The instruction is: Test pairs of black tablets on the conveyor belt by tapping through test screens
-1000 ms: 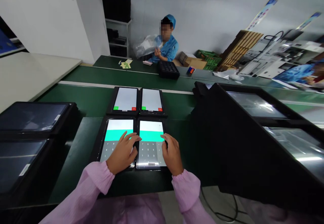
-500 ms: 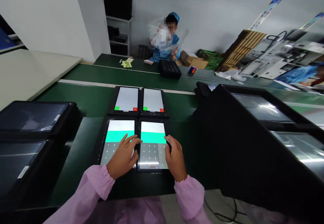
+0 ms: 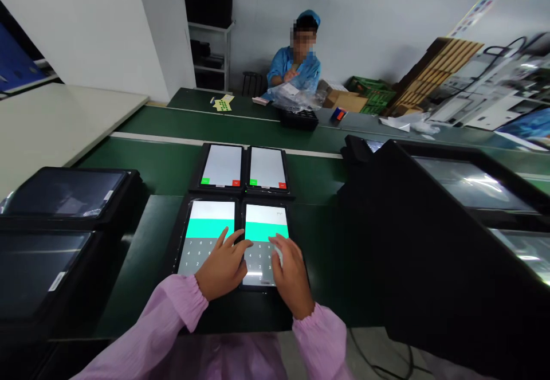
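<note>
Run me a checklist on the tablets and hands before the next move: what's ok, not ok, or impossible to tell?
1. Front left tablet and front right tablet lit: ok, both show number keys.
2. Rear left tablet and rear right tablet lit: ok, both mostly white.
3. Left hand and right hand free of objects: ok, neither holds anything.
4. Number keys uncovered: not ok, the hands hide some on both front screens.
5. Small entry at the front right tablet's upper right readable: cannot tell, too small.
6. Hands off the glass: cannot tell from this angle.
</note>
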A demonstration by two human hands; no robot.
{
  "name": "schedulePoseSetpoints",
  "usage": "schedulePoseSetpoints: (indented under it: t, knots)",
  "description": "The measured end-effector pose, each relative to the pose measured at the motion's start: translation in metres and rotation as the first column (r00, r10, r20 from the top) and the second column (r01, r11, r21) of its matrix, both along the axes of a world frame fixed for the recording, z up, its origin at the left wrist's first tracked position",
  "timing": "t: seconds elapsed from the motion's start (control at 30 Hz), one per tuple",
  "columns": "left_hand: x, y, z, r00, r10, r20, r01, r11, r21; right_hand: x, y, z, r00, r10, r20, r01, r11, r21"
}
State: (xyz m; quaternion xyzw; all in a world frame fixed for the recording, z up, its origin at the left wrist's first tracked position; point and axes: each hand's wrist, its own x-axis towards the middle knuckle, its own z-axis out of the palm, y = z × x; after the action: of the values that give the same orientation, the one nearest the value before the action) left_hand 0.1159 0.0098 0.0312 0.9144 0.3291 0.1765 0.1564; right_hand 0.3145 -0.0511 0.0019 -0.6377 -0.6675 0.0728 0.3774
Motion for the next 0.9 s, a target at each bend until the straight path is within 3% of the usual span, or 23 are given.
schedulePoseSetpoints:
  t: [0.13, 0.3, 0.4, 0.5, 0.57, 0.63, 0.77, 0.9]
  knots:
    - [-0.008, -0.001, 0.005, 0.999, 0.035, 0.006, -0.035, 0.999, -0.008, 0.018, 0.01, -0.009, 0.989, -0.144, 0.026, 0.144, 0.99, -0.007]
    - [-0.052, 0.013, 0.008, 0.952, 0.277, 0.128, -0.274, 0.961, -0.04, 0.016, 0.015, -0.016, 0.999, -0.047, 0.027, 0.047, 0.999, 0.013]
    - [-0.092, 0.022, -0.006, 0.843, 0.487, 0.228, -0.479, 0.873, -0.09, 0.018, 0.013, -0.017, 0.993, -0.119, 0.006, 0.118, 0.993, 0.028]
    - [-0.123, 0.024, -0.024, 0.656, 0.713, 0.248, -0.661, 0.701, -0.268, 0.021, 0.011, -0.018, 0.987, -0.159, -0.012, 0.159, 0.987, 0.027]
    - [-0.132, 0.023, -0.035, 0.579, 0.787, 0.214, -0.656, 0.605, -0.451, 0.02, 0.011, -0.017, 0.994, -0.109, -0.015, 0.109, 0.994, 0.015]
    - [-0.133, 0.02, -0.041, 0.554, 0.804, 0.217, -0.606, 0.568, -0.557, 0.019, 0.011, -0.015, 0.998, -0.059, -0.013, 0.059, 0.998, 0.002]
    - [-0.127, 0.013, -0.046, 0.55, 0.788, 0.276, -0.562, 0.594, -0.576, 0.024, 0.008, -0.008, 0.989, -0.131, -0.064, 0.132, 0.991, 0.007]
    - [-0.119, 0.007, -0.043, 0.62, 0.727, 0.294, -0.489, 0.652, -0.58, 0.028, 0.003, 0.0, 0.97, -0.189, -0.156, 0.186, 0.982, -0.033]
